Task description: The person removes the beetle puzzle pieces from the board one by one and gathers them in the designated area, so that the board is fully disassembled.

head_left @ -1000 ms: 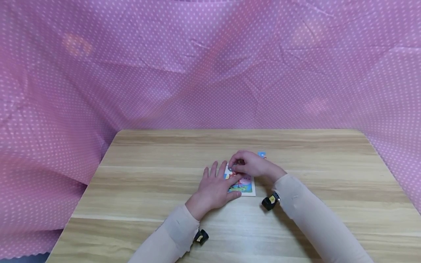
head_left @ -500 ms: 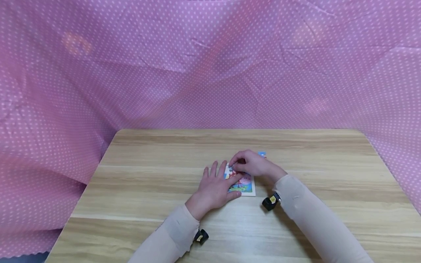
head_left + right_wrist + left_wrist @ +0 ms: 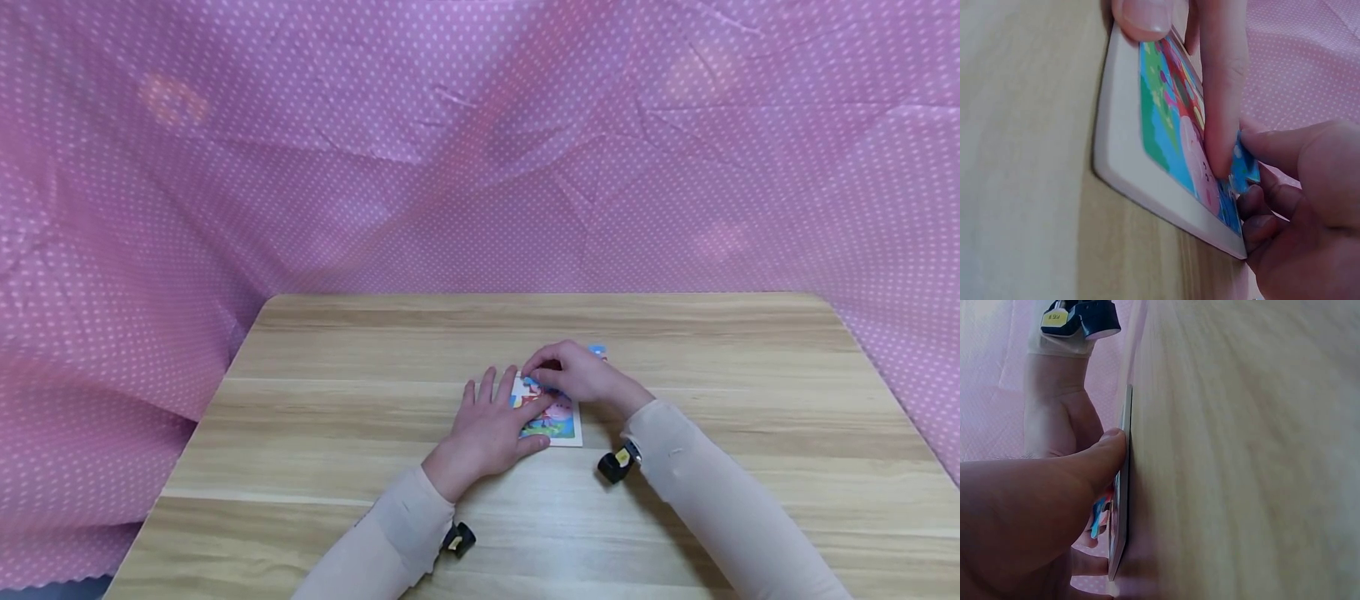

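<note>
A puzzle board [image 3: 1124,134] with a white border and a bright cartoon picture, including a pink pig's face, lies flat on the table. My left hand [image 3: 487,435] rests on its left part, fingers spread, with the thumb on the front border and the index finger across the picture. At the far side of the board, my right hand [image 3: 583,375] pinches a small blue puzzle piece [image 3: 1245,165] between thumb and fingers. In the right wrist view that piece stands tilted beside the left index fingertip. Part of the picture is hidden under the hands.
Another blue puzzle piece [image 3: 597,350] lies on the wooden table [image 3: 360,342] just behind the right hand, partly covered by it. A pink polka-dot cloth [image 3: 480,167] hangs behind and around the table. Each wrist carries a black camera mount [image 3: 615,464].
The piece in my right hand has turned slightly, and more of its blue face shows. My right fingers have shifted only a little; the left hand and the board stay in place.
</note>
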`<state>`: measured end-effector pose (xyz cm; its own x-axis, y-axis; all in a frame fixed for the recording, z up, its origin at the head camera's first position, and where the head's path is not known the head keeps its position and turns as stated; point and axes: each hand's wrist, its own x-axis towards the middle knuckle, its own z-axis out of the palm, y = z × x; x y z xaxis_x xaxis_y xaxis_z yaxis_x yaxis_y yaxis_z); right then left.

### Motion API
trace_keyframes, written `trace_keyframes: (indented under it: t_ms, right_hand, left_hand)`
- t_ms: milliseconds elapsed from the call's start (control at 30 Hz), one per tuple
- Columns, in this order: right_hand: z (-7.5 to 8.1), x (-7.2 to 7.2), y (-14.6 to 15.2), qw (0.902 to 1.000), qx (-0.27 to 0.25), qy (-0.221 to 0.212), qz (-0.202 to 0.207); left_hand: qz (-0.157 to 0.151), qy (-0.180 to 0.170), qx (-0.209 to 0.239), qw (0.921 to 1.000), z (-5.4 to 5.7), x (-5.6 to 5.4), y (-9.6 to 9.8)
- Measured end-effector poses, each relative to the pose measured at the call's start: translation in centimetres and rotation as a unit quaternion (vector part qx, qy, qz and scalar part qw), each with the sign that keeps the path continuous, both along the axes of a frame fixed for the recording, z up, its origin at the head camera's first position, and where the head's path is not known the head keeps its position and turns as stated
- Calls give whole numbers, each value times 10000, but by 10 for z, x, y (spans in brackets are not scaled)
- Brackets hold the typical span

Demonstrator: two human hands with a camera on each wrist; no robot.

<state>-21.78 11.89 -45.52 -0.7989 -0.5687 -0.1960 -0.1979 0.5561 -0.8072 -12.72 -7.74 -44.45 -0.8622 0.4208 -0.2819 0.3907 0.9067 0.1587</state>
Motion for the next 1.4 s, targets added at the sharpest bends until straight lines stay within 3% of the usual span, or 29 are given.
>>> trace_keyframes:
  t_ms: [433, 767, 1400]
  right_hand:
    - [2, 1, 2, 9994, -261, 45, -226]
    - [7, 1, 15, 9973, -248, 104, -677]
    - [16, 6, 36, 9954, -202, 493, -794]
  left_hand:
    - [-1, -64, -4, 10000, 2, -1, 0]
    - [67, -165, 50, 9998, 2, -2, 1]
    - [43, -2, -21, 10000, 1, -1, 2]
